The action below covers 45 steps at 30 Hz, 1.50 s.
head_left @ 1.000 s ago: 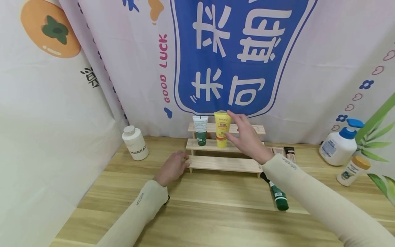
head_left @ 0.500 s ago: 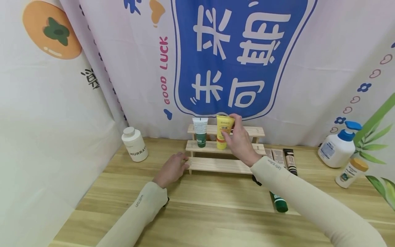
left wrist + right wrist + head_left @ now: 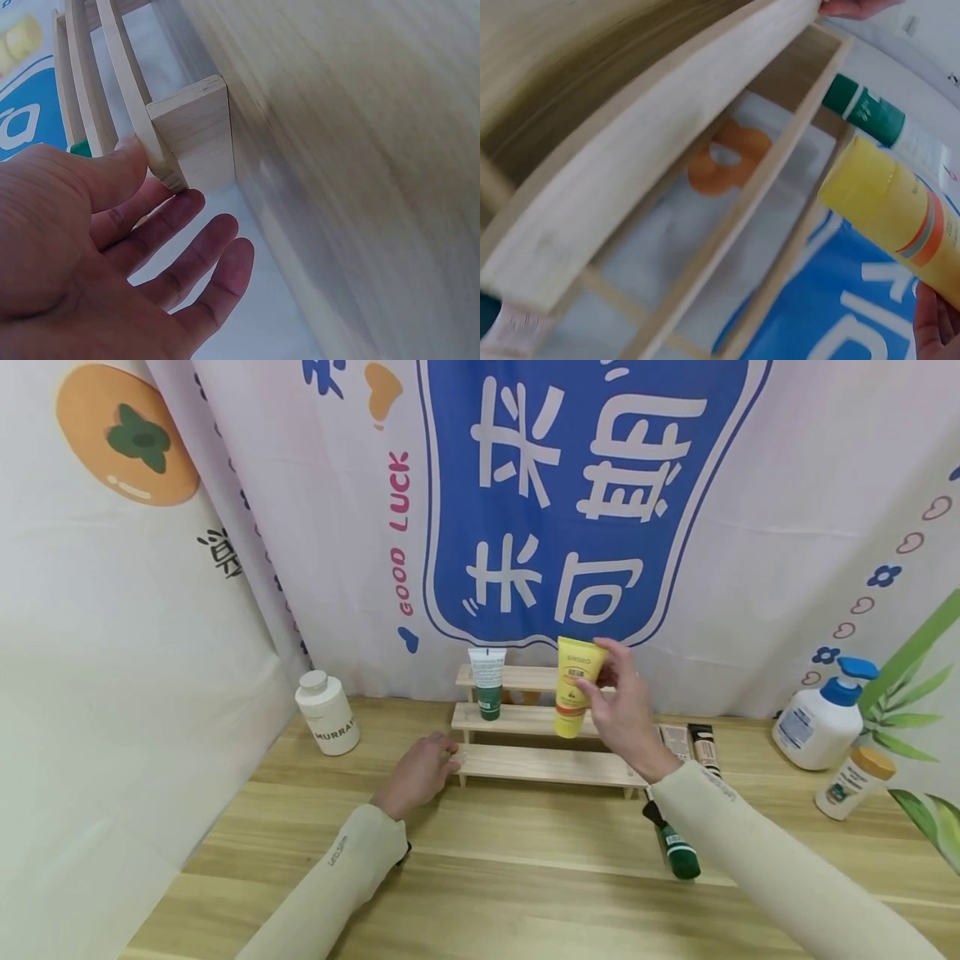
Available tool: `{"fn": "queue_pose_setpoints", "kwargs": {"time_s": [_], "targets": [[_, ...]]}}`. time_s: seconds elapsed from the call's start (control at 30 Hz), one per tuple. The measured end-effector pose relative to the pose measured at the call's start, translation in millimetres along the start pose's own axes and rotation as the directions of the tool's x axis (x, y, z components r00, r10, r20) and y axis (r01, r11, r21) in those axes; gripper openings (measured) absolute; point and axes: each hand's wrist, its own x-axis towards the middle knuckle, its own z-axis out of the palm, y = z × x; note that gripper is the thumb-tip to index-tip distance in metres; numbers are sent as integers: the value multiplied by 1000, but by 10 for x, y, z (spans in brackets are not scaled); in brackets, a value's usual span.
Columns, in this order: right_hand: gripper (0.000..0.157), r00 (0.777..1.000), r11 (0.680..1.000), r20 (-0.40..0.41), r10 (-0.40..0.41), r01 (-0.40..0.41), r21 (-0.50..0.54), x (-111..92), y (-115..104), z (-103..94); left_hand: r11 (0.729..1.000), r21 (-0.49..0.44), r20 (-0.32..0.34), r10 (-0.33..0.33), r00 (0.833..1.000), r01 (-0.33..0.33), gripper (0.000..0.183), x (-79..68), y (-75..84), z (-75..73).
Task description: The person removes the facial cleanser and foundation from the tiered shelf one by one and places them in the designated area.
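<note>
holding a yellow tube [image 3: 570, 700], apparently off the rack [image 3: 540, 764]

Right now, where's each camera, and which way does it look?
Head: on the head, facing forward and down at the wooden shelf; left hand, right hand, sleeves show.
Left wrist: on that wrist, facing the shelf's end; left hand shows.
Right wrist: on that wrist, facing the shelf and the yellow tube; bits of both hands show.
Head and right wrist share the yellow tube.
</note>
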Motion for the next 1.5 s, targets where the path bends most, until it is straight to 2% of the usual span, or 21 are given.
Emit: {"fn": "queue_pose_setpoints", "kwargs": {"time_s": [0.13,0.3,0.47,0.77,0.93,1.0,1.07,1.2,1.27,1.3,1.4,1.5], "targets": [[55,1000,1000,19,9,-9,-12,-42,22,-289,1000,9,-2,13,1000,-13,27,10,19,-7],[51,1000,991,8,-13,14,-135,-69,110,-636,1000,11,2,1,1000,-1,27,25,49,-41],[54,1000,979,-22,-12,8,-203,-175,168,-946,1000,21,13,4,1000,-4,27,17,54,-30],[56,997,919,2,75,-68,-388,-513,133,-1354,1000,17,14,13,1000,-14,28,16,54,-28],[53,977,885,103,187,-122,-450,-701,140,-1522,999,17,9,32,999,-32,27,15,48,-31],[52,951,865,174,255,-144,-481,-781,148,-1575,999,16,10,30,999,-30,27,11,43,-33],[50,909,846,252,331,-169,-506,-871,168,-1615,999,18,10,30,1000,-30,27,4,41,-35],[46,782,821,413,467,-211,-530,-1043,240,-1655,1000,20,12,23,1000,-24,27,-4,41,-41],[42,720,822,483,498,-214,-528,-1109,290,-1663,1000,20,16,19,1000,-20,27,-4,43,-43],[39,698,823,509,503,-208,-528,-1138,317,-1663,1000,21,16,19,1000,-19,27,-4,43,-42],[32,646,827,558,521,-220,-517,-1208,393,-1662,1000,24,22,14,1000,-14,27,2,43,-36],[28,620,820,564,545,-257,-511,-1252,462,-1657,999,30,25,13,1000,-13,28,11,46,-32]]}}
